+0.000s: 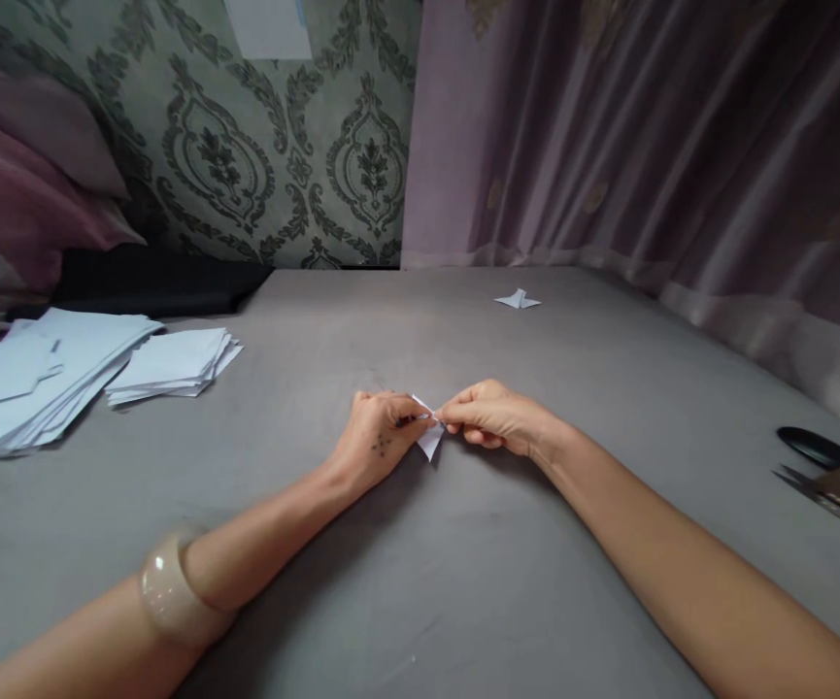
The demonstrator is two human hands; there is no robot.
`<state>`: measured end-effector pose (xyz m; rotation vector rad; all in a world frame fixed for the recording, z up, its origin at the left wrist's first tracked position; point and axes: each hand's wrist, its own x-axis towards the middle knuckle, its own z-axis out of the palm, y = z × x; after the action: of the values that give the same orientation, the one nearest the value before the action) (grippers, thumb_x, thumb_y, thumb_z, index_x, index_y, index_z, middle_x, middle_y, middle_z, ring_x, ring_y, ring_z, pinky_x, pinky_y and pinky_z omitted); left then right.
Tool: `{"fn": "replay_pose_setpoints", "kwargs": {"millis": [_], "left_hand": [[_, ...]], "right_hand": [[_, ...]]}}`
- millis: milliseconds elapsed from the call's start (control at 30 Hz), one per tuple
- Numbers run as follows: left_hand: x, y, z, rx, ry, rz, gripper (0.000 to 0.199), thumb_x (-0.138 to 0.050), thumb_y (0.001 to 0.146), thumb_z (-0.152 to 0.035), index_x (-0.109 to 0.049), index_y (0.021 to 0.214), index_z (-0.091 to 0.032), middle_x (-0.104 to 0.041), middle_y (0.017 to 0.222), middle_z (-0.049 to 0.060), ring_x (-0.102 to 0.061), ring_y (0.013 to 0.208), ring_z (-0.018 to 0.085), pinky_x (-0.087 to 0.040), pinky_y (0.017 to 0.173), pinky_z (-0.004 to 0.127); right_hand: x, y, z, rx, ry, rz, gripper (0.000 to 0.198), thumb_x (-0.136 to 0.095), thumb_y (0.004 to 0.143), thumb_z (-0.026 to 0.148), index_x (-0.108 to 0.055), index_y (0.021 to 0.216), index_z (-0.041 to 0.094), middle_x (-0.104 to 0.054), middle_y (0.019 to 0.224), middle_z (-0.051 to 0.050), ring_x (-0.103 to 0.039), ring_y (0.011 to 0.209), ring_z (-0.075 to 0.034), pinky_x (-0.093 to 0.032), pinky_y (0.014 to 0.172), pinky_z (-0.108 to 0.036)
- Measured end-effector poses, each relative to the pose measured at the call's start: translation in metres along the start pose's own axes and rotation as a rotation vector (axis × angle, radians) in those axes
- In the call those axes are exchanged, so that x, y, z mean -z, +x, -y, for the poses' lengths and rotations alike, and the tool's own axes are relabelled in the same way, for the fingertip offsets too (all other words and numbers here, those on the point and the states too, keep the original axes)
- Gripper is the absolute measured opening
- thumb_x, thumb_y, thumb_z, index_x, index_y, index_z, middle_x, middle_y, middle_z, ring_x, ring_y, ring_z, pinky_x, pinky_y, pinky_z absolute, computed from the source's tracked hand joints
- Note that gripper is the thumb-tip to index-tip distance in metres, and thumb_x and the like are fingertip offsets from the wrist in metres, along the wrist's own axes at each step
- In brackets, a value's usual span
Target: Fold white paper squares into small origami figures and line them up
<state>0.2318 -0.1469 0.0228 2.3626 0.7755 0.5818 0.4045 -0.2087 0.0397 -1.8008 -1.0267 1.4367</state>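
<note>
A small folded piece of white paper [429,443] is pinched between my two hands, just above the grey tabletop. My left hand [382,434] grips its left side between thumb and fingers, and a pale bangle [178,588] circles that wrist. From the right, my right hand [490,416] pinches the paper near its upper right part with thumb and forefinger. One pointed flap hangs down between the hands and a thin edge sticks up. The fingertips hide the rest of the folds. Farther back lies a folded white paper figure [518,300] with pointed ends.
At the left lie a stack of large white sheets [62,388] and a pile of small paper squares [172,361]. Behind them is a folded black cloth [164,280]. Scissors [820,485] and a black object [817,447] lie at the right edge. A curtain [609,146] borders the surface.
</note>
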Motion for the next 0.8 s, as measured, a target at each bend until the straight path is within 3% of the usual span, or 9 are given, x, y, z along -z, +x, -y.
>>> {"fn": "replay_pose_setpoints", "kwargs": {"millis": [267,467,800], "left_hand": [[0.0001,0.0002,-0.0008,0.006,0.048,0.015,0.02,-0.055,0.087,-0.029,-0.072,0.08,-0.024,-0.074,0.087,0.0,-0.065,0.08,0.018,-0.035,0.088,0.037],[-0.0013,0.0005,0.0,-0.011,0.034,-0.003,0.017,-0.057,0.086,-0.025,-0.072,0.079,-0.024,-0.074,0.085,-0.001,-0.064,0.078,0.016,-0.035,0.085,0.034],[-0.0006,0.0012,-0.0069,-0.002,0.127,-0.012,0.018,-0.056,0.084,-0.021,-0.072,0.075,-0.022,-0.074,0.084,0.0,-0.064,0.08,0.018,-0.032,0.078,0.033]], "right_hand": [[0.0026,-0.0004,0.0029,0.01,-0.017,0.007,0.021,-0.067,0.071,0.027,-0.056,0.057,0.016,-0.041,0.038,0.007,-0.027,0.033,-0.002,-0.016,0.031,-0.016],[0.0015,0.0003,0.0,0.07,0.017,0.001,0.019,-0.065,0.07,0.022,-0.054,0.055,0.016,-0.041,0.042,0.007,-0.027,0.035,-0.002,-0.016,0.032,-0.016],[0.0042,0.0021,0.0023,0.02,0.026,0.001,0.022,-0.07,0.068,0.025,-0.054,0.057,0.015,-0.047,0.047,0.006,-0.03,0.036,-0.001,-0.016,0.03,-0.015]]}}
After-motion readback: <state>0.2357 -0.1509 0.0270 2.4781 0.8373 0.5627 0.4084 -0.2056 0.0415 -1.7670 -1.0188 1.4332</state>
